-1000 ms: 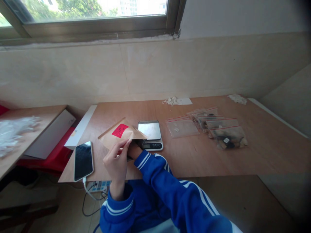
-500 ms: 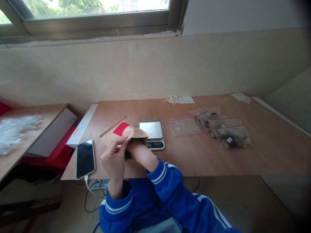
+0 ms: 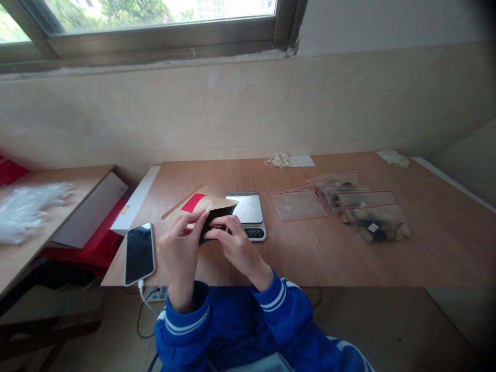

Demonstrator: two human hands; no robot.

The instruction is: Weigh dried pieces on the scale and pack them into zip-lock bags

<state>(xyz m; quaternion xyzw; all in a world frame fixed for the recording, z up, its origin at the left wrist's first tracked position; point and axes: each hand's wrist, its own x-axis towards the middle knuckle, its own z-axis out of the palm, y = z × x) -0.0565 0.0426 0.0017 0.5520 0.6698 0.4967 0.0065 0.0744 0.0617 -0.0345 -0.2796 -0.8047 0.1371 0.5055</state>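
Note:
A brown kraft paper pouch (image 3: 209,199) with a red label lies tilted over the table, its dark-lined mouth spread towards me. My left hand (image 3: 182,243) is closed on the near edge of that mouth. My right hand (image 3: 236,245) is at the opening, thumb and fingers curled together round something small and brownish that I cannot make out. Just behind the right fingers stands a digital kitchen scale (image 3: 244,209) with a bare metal plate, partly covered by the pouch's corner.
Zip-lock bags (image 3: 377,222) with dark and tan pieces lie to the right, beside a flatter clear zip bag (image 3: 298,204). A phone (image 3: 140,254) on a white cable sits at the left edge. Whitish shreds (image 3: 281,160) lie at the back. Clear plastic (image 3: 31,209) covers the side table.
My right hand has come out of the pouch to its mouth, fingers now in sight. The left hand keeps its hold. The view has shifted slightly.

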